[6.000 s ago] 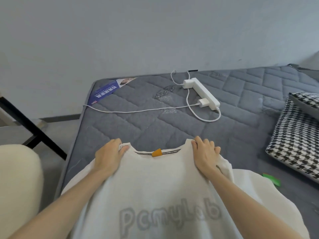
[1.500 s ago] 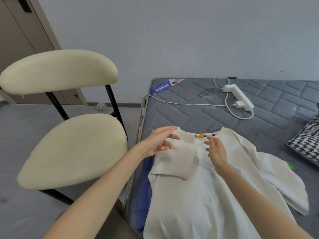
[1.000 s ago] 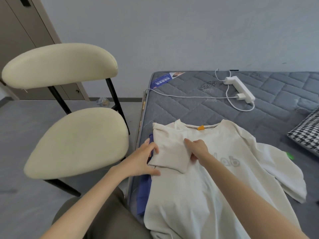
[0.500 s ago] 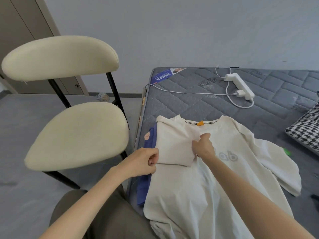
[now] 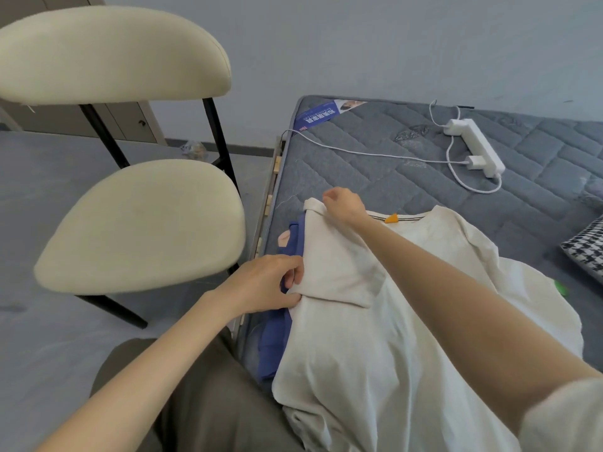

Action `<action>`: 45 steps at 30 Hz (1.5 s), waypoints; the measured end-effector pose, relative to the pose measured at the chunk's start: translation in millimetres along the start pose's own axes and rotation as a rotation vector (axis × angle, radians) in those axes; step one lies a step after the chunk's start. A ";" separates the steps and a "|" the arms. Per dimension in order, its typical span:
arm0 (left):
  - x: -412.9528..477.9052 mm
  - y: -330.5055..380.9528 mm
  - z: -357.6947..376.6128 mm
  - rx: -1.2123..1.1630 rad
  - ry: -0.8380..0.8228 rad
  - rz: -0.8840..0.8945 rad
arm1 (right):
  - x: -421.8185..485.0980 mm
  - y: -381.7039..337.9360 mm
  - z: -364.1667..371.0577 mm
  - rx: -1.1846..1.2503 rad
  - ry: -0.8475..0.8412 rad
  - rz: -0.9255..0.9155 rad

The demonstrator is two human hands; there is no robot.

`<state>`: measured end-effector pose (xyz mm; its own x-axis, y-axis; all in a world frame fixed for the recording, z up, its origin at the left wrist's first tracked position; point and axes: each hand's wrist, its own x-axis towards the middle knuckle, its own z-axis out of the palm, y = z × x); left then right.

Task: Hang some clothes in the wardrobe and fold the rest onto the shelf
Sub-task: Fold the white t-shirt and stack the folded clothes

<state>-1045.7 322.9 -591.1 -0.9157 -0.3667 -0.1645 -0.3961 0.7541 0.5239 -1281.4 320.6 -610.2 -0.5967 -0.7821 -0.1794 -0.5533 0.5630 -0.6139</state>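
Note:
A cream T-shirt (image 5: 408,337) lies face up on the grey mattress (image 5: 375,177), its left sleeve folded inward over the chest. My left hand (image 5: 264,285) pinches the lower left edge of that fold. My right hand (image 5: 344,203) grips the shirt's left shoulder near the collar, which carries an orange tag (image 5: 391,218). A blue garment (image 5: 277,334) lies under the shirt's left side, with a bit of pink cloth (image 5: 284,238) peeking out beside it.
A cream chair (image 5: 143,220) with black legs stands close to the mattress's left edge. A white power strip (image 5: 476,146) with cables lies at the back of the mattress. A houndstooth cushion (image 5: 587,252) sits at the right edge. A wardrobe door (image 5: 81,119) shows behind the chair.
The left sleeve was folded over the chest. My right hand moved from the fold's middle up to the shoulder corner; my left hand stays pinching the lower edge of the fold.

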 end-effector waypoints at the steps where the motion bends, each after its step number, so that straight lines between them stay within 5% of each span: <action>1: 0.0 -2.0 1.0 0.000 0.003 0.004 | 7.6 -1.8 3.5 -0.008 -0.028 0.017; 8: 1.7 -9.8 7.8 -0.070 0.004 0.002 | 38.0 0.6 14.6 0.147 -0.160 0.147; 17: 6.2 -8.4 6.1 -0.364 -0.065 -0.010 | 63.4 3.1 13.0 0.280 0.085 0.085; 25: 5.8 -5.2 1.5 -0.099 -0.078 0.025 | 61.9 0.5 34.6 0.300 0.005 0.209; 31: 5.8 0.4 -8.8 -0.022 -0.047 -0.032 | 35.5 3.5 12.4 0.274 0.075 0.021; 37: 33.9 25.0 2.3 -0.046 0.205 -0.021 | -27.0 35.8 8.7 0.107 0.080 -0.158; 42: 44.2 40.0 36.3 0.224 -0.182 -0.120 | -63.6 84.0 25.0 -0.226 0.014 -0.111; 45: 39.7 44.1 50.7 0.306 -0.206 -0.148 | -68.1 96.2 20.8 -0.179 -0.010 -0.052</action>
<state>-1103.0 369.2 -617.0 -0.8295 -0.3899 -0.3998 -0.4981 0.8403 0.2140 -1281.9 422.4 -673.0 -0.5593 -0.8135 -0.1596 -0.6783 0.5598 -0.4760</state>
